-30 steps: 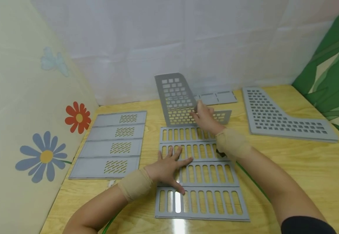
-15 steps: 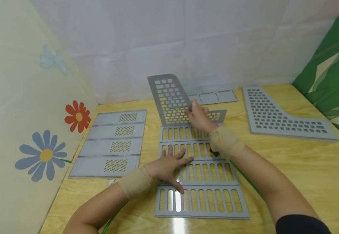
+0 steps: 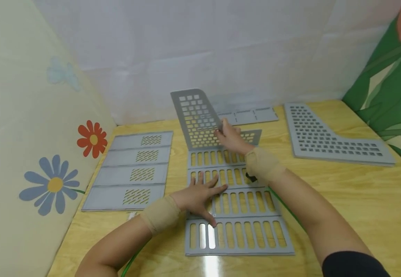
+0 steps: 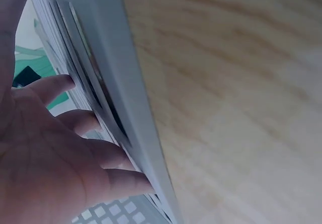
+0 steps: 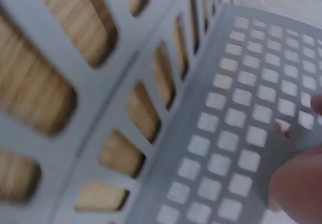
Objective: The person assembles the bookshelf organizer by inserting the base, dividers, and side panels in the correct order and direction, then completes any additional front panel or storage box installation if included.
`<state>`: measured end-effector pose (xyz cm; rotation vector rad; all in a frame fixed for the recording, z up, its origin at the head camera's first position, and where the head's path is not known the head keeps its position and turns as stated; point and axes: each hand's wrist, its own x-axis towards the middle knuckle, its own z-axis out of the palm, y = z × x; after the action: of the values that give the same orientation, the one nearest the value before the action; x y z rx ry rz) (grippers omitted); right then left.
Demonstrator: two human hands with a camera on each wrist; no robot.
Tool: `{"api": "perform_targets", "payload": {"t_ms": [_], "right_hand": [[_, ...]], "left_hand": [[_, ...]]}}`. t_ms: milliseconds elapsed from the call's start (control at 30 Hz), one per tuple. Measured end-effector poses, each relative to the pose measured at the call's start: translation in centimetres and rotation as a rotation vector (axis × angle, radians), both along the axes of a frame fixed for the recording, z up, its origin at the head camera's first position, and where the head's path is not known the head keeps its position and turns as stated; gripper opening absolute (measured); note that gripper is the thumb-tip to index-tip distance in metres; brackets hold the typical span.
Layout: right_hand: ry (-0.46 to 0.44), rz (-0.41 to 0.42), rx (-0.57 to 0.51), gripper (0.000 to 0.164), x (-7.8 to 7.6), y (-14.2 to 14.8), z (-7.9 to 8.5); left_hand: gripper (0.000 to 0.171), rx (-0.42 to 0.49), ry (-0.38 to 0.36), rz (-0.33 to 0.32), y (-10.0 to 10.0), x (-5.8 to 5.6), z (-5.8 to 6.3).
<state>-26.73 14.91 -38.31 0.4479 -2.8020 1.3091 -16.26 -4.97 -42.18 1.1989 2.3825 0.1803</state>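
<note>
My left hand (image 3: 200,196) lies with spread fingers on a grey panel (image 3: 256,220) with rows of long rounded slots. In the left wrist view its fingertips meet that slotted panel (image 4: 126,83) near the edge. Beyond it, my right hand (image 3: 233,138) pinches a grey L-shaped perforated panel (image 3: 186,93) at its inner curve. This panel stands upright, its lower edge right along the far end of the slotted panel. In the right wrist view the L-shaped panel (image 5: 201,83) meets the slotted one along a line, with a thumb and a fingertip at its edge.
On the left lies a grey panel (image 3: 114,175) with hatched cutouts. Another L-shaped perforated panel (image 3: 388,156) lies flat at the right. A small grey panel (image 3: 245,117) lies at the back against the white sheet (image 3: 273,57). The table (image 3: 360,215) is wood-patterned.
My right hand has moved left with the L-shaped panel, bringing its lower edge over the far end of the slotted panel. My left hand has stayed in place.
</note>
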Motion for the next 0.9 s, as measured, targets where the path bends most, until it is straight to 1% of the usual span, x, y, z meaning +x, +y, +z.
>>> {"api": "perform_targets", "payload": {"t_ms": [67, 100, 133, 200, 267, 333, 433, 500, 533, 600, 667, 733, 767, 867, 900], "right_hand": [[-0.034, 0.019, 0.018, 0.053, 0.3, 1.2, 0.5], [-0.049, 0.015, 0.03, 0.062, 0.4, 2.0, 0.8], [-0.062, 0.011, 0.04, 0.069, 0.5, 3.0, 1.2], [-0.058, -0.024, 0.088, 0.081, 0.4, 5.5, 1.6], [-0.043, -0.096, 0.138, 0.086, 0.4, 8.9, 1.7], [-0.064, -0.194, 0.211, 0.091, 1.0, 12.6, 1.6], [-0.128, -0.334, 0.363, 0.103, 2.6, 17.9, 0.9], [-0.207, -0.388, 0.468, 0.116, 3.9, 20.8, 0.3], [-0.239, -0.412, 0.504, 0.122, 4.4, 22.0, 0.0], [-0.295, -0.44, 0.559, 0.133, 5.0, 24.0, -0.7], [-0.368, -0.458, 0.571, 0.14, 5.4, 25.4, -1.2], [-0.407, -0.464, 0.585, 0.144, 5.5, 26.5, -1.8], [-0.412, -0.448, 0.589, 0.144, 5.5, 27.1, -2.0], [-0.381, -0.393, 0.621, 0.138, 5.4, 28.6, -2.5], [-0.38, -0.394, 0.619, 0.137, 5.3, 29.1, -2.7]], "left_hand": [[0.117, -0.003, 0.001, 0.008, 0.1, 0.0, 0.0], [0.117, -0.004, 0.002, 0.012, 0.1, 0.0, 0.0], [0.117, -0.005, 0.001, 0.015, 0.1, 0.0, 0.0], [0.117, -0.007, -0.005, 0.025, 0.0, 0.0, 0.0], [0.117, -0.01, -0.008, 0.03, 0.1, 0.0, 0.1], [0.118, -0.013, -0.012, 0.037, 0.1, 0.1, 0.1], [0.117, -0.015, -0.018, 0.042, 0.1, 0.1, 0.2], [0.117, -0.019, -0.023, 0.039, 0.1, 0.1, 0.2], [0.117, -0.021, -0.021, 0.04, 0.1, 0.1, 0.2], [0.117, -0.027, -0.021, 0.038, 0.0, 0.0, 0.3], [0.116, -0.031, -0.026, 0.036, -0.1, 0.0, 0.3], [0.116, -0.033, -0.03, 0.035, -0.1, 0.0, 0.4], [0.116, -0.032, -0.034, 0.035, -0.1, 0.0, 0.4], [0.116, -0.024, -0.032, 0.035, -0.1, 0.1, 0.3], [0.116, -0.023, -0.03, 0.034, -0.1, 0.1, 0.3]]}}
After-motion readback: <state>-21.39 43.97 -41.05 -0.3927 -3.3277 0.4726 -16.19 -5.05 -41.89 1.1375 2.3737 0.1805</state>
